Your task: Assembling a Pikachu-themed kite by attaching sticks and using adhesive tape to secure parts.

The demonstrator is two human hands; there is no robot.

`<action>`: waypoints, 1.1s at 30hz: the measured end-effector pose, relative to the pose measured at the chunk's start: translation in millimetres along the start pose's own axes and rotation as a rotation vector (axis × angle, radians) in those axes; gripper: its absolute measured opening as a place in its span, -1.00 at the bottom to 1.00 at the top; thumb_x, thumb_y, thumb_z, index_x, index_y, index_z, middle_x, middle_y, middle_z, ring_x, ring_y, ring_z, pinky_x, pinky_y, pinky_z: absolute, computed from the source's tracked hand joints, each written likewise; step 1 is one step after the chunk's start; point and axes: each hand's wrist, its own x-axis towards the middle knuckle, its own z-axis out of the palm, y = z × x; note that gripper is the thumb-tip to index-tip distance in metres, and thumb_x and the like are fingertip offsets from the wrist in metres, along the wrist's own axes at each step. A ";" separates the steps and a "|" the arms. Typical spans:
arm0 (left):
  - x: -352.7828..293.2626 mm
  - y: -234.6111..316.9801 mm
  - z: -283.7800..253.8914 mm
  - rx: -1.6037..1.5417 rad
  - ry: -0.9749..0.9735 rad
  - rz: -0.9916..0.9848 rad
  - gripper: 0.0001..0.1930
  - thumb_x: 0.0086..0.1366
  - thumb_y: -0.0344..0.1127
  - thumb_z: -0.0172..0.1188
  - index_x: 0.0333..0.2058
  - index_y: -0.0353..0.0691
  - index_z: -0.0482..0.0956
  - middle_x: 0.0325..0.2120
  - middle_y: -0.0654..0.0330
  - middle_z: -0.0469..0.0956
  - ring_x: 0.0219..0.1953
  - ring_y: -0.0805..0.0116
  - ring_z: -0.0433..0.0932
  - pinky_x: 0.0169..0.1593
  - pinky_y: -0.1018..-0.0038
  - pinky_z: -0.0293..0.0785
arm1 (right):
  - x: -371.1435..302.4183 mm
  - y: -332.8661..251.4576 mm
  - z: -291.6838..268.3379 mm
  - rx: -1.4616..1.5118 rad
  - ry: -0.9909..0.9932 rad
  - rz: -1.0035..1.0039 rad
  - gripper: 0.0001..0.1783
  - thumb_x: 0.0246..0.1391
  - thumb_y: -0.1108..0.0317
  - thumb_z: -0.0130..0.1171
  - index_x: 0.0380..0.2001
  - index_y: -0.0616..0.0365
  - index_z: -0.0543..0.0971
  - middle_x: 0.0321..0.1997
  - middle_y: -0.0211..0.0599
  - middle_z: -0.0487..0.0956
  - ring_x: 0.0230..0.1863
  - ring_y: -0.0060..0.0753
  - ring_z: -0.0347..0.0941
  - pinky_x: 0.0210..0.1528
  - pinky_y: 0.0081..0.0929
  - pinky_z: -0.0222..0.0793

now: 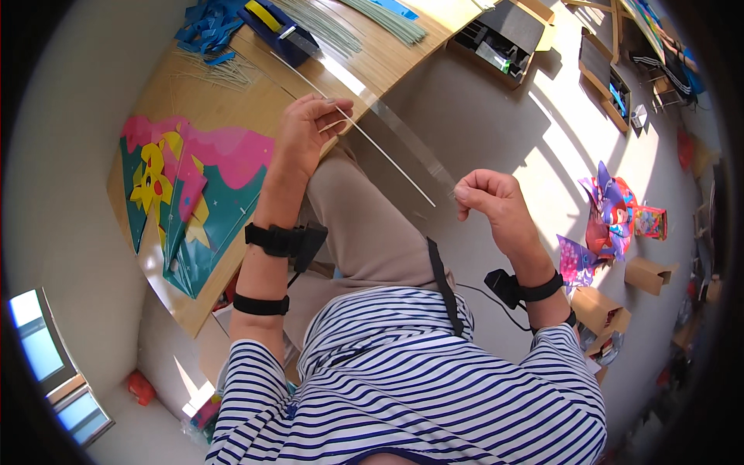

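Note:
My left hand (304, 132) is closed on a thin white rod (387, 158), which slants from near the tape dispenser down to the right. Out to the right, my right hand (496, 203) pinches the free end of a clear tape strip (411, 141). That strip stretches back to the blue tape dispenser (288, 43) with a yellow core, on the table. Rod and tape run roughly side by side; whether they touch anywhere I cannot tell. Left of my left arm lies a pink and green kite sheet (240, 159) with a yellow cartoon figure.
The wooden table (267, 89) holds blue strips (208, 31), loose thin sticks (221, 71) and a bundle of pale green rods (391, 22). On the floor are an open box (504, 43), a purple and red printed item (608, 213) and a cardboard box (601, 310).

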 end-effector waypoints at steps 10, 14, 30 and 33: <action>0.2 -6.0 22.5 0.032 0.054 0.023 -0.96 0.30 -0.44 0.07 -0.35 -0.22 0.48 -0.26 0.02 0.68 -0.17 0.28 0.66 -0.04 0.37 0.54 | -1.7 5.0 2.6 0.020 -0.012 0.011 -0.87 0.16 0.42 0.22 -0.43 0.27 0.59 -0.50 -0.41 0.56 -0.48 -0.60 0.46 -0.34 -0.62 0.38; 4.5 -7.9 27.0 0.069 0.062 0.017 -0.96 0.30 -0.44 0.07 -0.35 -0.21 0.47 -0.28 0.04 0.68 -0.20 0.31 0.65 -0.05 0.39 0.55 | -3.1 3.4 2.7 0.029 -0.010 0.016 -0.86 0.15 0.42 0.21 -0.44 0.27 0.59 -0.51 -0.41 0.56 -0.48 -0.59 0.45 -0.33 -0.61 0.38; 72.7 22.7 -134.8 0.037 0.425 -0.081 -0.90 0.25 -0.30 0.21 -0.36 -0.18 0.59 -0.39 0.19 0.67 -0.33 0.36 0.64 -0.19 0.40 0.53 | 9.7 19.6 -5.8 -0.044 0.001 0.096 -0.83 0.14 0.36 0.20 -0.44 0.25 0.58 -0.55 -0.36 0.53 -0.48 -0.51 0.47 -0.31 -0.53 0.42; 92.8 46.0 -169.4 0.035 0.561 -0.042 -0.90 0.25 -0.30 0.22 -0.35 -0.19 0.59 -0.40 0.18 0.66 -0.33 0.35 0.64 -0.20 0.38 0.52 | 12.0 17.7 -5.3 -0.070 -0.005 0.131 -0.83 0.14 0.36 0.20 -0.45 0.24 0.57 -0.55 -0.36 0.54 -0.48 -0.51 0.47 -0.29 -0.52 0.42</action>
